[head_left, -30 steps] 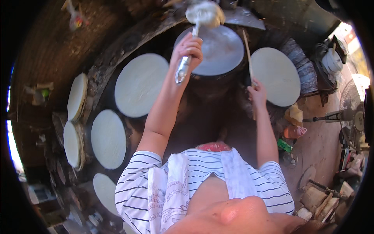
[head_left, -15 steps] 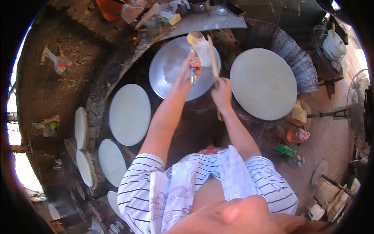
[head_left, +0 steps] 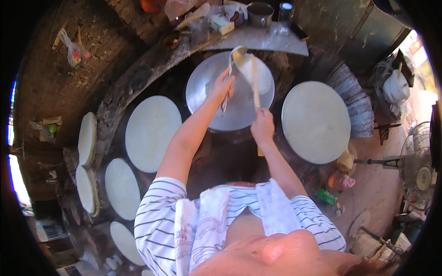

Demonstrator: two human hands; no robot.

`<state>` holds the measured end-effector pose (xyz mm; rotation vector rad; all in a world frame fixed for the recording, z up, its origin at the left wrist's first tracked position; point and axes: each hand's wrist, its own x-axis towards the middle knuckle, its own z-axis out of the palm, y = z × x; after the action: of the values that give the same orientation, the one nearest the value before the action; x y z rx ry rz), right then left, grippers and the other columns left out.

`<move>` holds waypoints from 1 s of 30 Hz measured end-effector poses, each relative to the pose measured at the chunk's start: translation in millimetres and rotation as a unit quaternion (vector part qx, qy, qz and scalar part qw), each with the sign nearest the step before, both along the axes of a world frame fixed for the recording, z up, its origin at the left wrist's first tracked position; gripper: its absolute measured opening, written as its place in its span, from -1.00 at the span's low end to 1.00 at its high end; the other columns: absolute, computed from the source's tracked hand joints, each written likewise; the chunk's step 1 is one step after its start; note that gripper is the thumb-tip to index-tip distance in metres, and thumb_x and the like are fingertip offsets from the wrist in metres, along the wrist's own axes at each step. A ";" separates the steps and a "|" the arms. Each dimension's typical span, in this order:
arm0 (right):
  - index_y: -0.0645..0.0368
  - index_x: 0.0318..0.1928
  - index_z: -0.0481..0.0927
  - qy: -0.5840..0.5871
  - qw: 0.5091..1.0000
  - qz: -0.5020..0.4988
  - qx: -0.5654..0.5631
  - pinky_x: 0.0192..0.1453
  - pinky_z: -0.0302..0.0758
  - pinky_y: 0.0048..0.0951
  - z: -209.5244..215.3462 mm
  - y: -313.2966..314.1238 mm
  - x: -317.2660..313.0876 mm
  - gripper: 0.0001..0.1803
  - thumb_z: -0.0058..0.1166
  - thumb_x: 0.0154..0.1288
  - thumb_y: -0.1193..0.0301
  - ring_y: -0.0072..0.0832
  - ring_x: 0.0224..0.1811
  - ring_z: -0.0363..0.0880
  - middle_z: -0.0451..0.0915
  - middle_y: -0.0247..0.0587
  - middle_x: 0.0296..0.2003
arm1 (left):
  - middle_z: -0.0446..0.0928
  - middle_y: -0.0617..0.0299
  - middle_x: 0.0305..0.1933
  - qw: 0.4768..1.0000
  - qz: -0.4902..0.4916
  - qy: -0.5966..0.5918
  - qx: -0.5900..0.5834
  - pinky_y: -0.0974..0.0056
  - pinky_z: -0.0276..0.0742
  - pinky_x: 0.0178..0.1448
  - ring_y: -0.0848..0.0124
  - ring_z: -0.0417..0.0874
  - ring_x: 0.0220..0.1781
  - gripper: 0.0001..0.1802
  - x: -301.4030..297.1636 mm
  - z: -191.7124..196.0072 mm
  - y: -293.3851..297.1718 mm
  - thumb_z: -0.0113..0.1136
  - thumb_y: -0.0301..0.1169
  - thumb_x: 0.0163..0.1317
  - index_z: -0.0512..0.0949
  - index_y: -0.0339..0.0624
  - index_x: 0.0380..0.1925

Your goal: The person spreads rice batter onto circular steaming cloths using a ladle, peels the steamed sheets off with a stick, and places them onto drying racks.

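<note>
My left hand point(head_left: 223, 87) is closed round the handle of a metal ladle point(head_left: 238, 53), whose bowl hangs over the far rim of a wide silver pan point(head_left: 198, 89). Wrapped in the fingers of my right hand point(head_left: 263, 128) is a long flat wooden stick point(head_left: 255, 87). It reaches across the pan, its far tip close beside the ladle's bowl. A white patch that looks like batter point(head_left: 263, 79) lies on the pan's far right part, around the stick. Whether the stick touches the pan I cannot tell.
Pale round discs point(head_left: 154, 133) stand to the left, with several smaller ones behind. Another large pale disc point(head_left: 316, 122) lies right of the pan. A metal pot point(head_left: 260, 15) and a jar point(head_left: 285, 13) sit on the far ledge. A fan point(head_left: 416, 161) stands far right.
The whole view has shifted, with the pan now lower and further right. The ladle's bowl has come nearer the stick's tip. Both hands keep their hold.
</note>
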<state>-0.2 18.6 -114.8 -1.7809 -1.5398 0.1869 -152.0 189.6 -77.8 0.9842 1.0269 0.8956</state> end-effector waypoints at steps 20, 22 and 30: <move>0.19 -0.17 0.67 -0.042 0.992 0.110 0.042 0.03 0.49 -0.15 3.0 69.3 34.1 -0.68 0.06 0.00 0.59 -0.08 -0.07 0.51 0.60 -0.11 -0.17 | 0.19 0.41 -0.65 0.971 0.156 -0.167 -0.064 0.41 0.16 -0.70 0.62 0.20 -0.76 -0.36 -86.1 35.5 -57.9 0.01 -0.39 0.42 0.08 0.18 0.46; 0.19 -0.23 0.64 -0.086 0.986 0.145 -0.007 -0.02 0.49 -0.09 2.4 93.9 34.4 -0.75 0.04 0.02 0.58 -0.03 -0.11 0.52 0.57 -0.07 -0.22 | 0.18 0.43 -0.66 0.977 0.161 -0.140 0.009 0.42 0.15 -0.70 0.62 0.18 -0.77 -0.37 -76.3 39.4 -75.5 -0.01 -0.40 0.43 0.09 0.19 0.45; 0.17 -0.22 0.66 -0.007 0.931 0.364 0.030 -0.02 0.50 -0.16 30.5 105.5 43.8 -0.71 0.08 -0.04 0.58 -0.07 -0.11 0.51 0.60 -0.13 -0.15 | 0.18 0.42 -0.65 0.944 0.316 -0.089 -0.035 0.45 0.17 -0.64 0.62 0.18 -0.71 -0.35 -42.9 56.8 -152.3 0.02 -0.42 0.42 0.08 0.09 0.46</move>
<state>43.6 124.1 -84.2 -1.0886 -2.1304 0.4749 -194.9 37.3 -21.0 0.4932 1.2288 1.4334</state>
